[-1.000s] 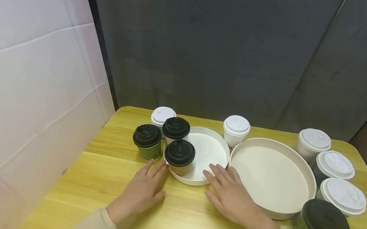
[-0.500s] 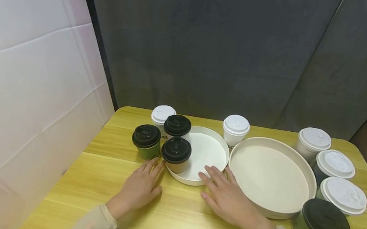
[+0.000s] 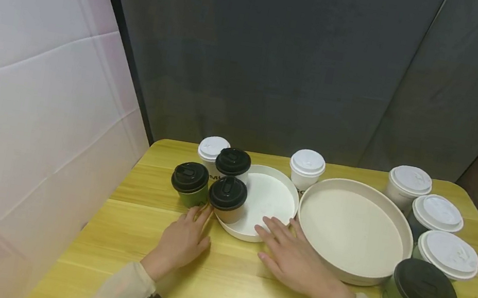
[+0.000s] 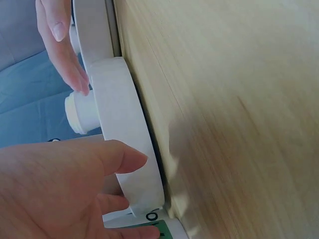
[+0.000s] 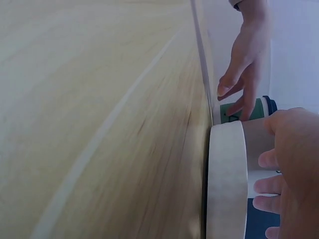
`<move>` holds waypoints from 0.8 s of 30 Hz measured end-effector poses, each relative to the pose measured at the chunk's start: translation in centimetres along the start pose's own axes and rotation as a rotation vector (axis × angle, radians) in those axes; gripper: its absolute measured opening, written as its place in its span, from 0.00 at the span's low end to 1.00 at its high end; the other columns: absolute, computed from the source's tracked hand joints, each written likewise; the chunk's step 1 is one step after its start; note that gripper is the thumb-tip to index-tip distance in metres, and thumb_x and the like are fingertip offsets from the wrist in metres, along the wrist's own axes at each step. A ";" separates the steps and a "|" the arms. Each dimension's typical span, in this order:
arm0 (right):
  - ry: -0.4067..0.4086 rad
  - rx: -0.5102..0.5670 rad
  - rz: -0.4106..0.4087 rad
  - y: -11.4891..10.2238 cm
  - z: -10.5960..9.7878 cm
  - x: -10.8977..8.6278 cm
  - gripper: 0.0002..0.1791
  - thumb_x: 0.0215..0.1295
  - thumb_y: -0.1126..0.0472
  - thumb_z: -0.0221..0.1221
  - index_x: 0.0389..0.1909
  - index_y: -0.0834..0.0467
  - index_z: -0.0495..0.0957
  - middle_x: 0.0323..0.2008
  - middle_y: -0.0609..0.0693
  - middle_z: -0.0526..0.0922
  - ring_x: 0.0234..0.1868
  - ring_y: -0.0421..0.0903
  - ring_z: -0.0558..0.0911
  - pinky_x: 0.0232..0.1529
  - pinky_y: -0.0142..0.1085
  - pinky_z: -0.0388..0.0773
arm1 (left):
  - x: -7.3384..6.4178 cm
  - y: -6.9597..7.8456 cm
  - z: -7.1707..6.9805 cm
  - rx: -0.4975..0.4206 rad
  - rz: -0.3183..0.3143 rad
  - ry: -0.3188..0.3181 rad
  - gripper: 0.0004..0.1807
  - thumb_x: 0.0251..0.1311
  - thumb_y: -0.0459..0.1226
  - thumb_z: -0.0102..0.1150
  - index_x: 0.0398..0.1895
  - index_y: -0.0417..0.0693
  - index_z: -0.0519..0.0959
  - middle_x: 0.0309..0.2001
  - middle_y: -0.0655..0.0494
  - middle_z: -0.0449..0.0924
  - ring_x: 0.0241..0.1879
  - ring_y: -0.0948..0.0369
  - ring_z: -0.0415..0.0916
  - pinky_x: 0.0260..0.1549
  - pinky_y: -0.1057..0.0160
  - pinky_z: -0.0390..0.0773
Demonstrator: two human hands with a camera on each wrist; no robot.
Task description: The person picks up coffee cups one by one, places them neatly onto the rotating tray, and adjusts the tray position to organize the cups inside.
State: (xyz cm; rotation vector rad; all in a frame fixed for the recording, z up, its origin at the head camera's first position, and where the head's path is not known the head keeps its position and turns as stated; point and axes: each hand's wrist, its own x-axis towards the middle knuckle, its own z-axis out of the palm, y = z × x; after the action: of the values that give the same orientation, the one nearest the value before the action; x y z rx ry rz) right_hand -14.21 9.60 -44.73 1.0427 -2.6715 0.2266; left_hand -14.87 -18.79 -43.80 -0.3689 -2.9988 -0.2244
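Note:
A small white round tray (image 3: 269, 201) stands on the table with two black-lidded cups, a brown cup (image 3: 226, 214) and a white-bodied cup (image 3: 233, 161), at its left side. My left hand (image 3: 181, 242) reaches to the tray's front-left rim with fingers extended, its fingertips close to a green black-lidded cup (image 3: 192, 194). At the front-right rim my right hand (image 3: 292, 257) is spread, fingertips overlapping the tray's edge. In the left wrist view, the left hand (image 4: 60, 184) lies along the tray's wall (image 4: 124, 114). The right hand's fingers (image 5: 269, 185) show beside the wall in the right wrist view.
A larger beige tray (image 3: 356, 225) sits right beside the small one. White-lidded cups stand behind, one at left (image 3: 212, 148) and one in the middle (image 3: 306, 166). Several lidded cups line the right side, including a green cup with a black lid (image 3: 423, 290).
The brown cup has shifted left and slightly back, and the white-bodied cup slightly back and right, as if the small tray turned clockwise. Both hands have moved a little left.

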 end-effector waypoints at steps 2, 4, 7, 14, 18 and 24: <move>-0.002 -0.008 0.002 0.0 0.0 0.0 0.31 0.75 0.42 0.46 0.73 0.51 0.64 0.73 0.54 0.67 0.73 0.53 0.68 0.73 0.60 0.59 | 0.0 0.1 -0.1 -0.002 -0.007 -0.006 0.39 0.57 0.43 0.59 0.74 0.47 0.62 0.63 0.38 0.69 0.54 0.41 0.77 0.37 0.46 0.83; -0.003 -0.005 0.002 0.0 0.0 -0.1 0.31 0.75 0.42 0.46 0.73 0.51 0.64 0.73 0.54 0.67 0.73 0.53 0.68 0.73 0.60 0.59 | 0.0 0.2 -0.2 -0.009 -0.013 -0.013 0.40 0.57 0.43 0.60 0.75 0.46 0.61 0.63 0.38 0.69 0.53 0.42 0.77 0.35 0.47 0.83; 0.006 0.017 0.002 0.0 -0.1 -0.1 0.31 0.75 0.43 0.47 0.73 0.52 0.63 0.73 0.54 0.67 0.73 0.53 0.68 0.73 0.59 0.60 | -0.2 0.4 -0.6 -0.023 -0.029 -0.025 0.42 0.57 0.43 0.61 0.75 0.45 0.59 0.63 0.37 0.70 0.52 0.41 0.78 0.32 0.48 0.83; 0.084 0.322 0.057 -0.4 -2.0 1.3 0.29 0.72 0.50 0.54 0.72 0.53 0.65 0.70 0.52 0.72 0.70 0.51 0.73 0.70 0.51 0.69 | -0.1 0.9 -4.5 0.040 -0.077 -0.010 0.29 0.60 0.47 0.60 0.62 0.43 0.73 0.51 0.40 0.82 0.41 0.45 0.83 0.28 0.49 0.82; 0.096 0.533 0.133 -1.3 -3.8 2.9 0.27 0.73 0.51 0.54 0.71 0.49 0.66 0.69 0.47 0.73 0.70 0.46 0.73 0.69 0.46 0.71 | 0.4 0.8 -7.4 0.065 -0.074 0.059 0.22 0.59 0.47 0.63 0.50 0.42 0.78 0.39 0.44 0.85 0.29 0.51 0.81 0.18 0.57 0.75; 0.110 0.678 0.129 -2.5 -5.7 6.5 0.29 0.72 0.54 0.55 0.72 0.53 0.65 0.70 0.48 0.72 0.72 0.47 0.70 0.71 0.46 0.68 | 1.9 0.1 -9.8 0.038 -0.038 0.156 0.24 0.57 0.45 0.68 0.53 0.40 0.80 0.44 0.40 0.84 0.38 0.46 0.82 0.28 0.51 0.82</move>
State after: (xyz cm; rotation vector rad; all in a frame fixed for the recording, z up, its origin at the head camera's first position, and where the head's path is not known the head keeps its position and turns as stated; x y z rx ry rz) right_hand -16.05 4.99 -37.26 0.9726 -2.6027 1.2396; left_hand -15.77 -19.78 -33.92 -0.2775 -2.8535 -0.1905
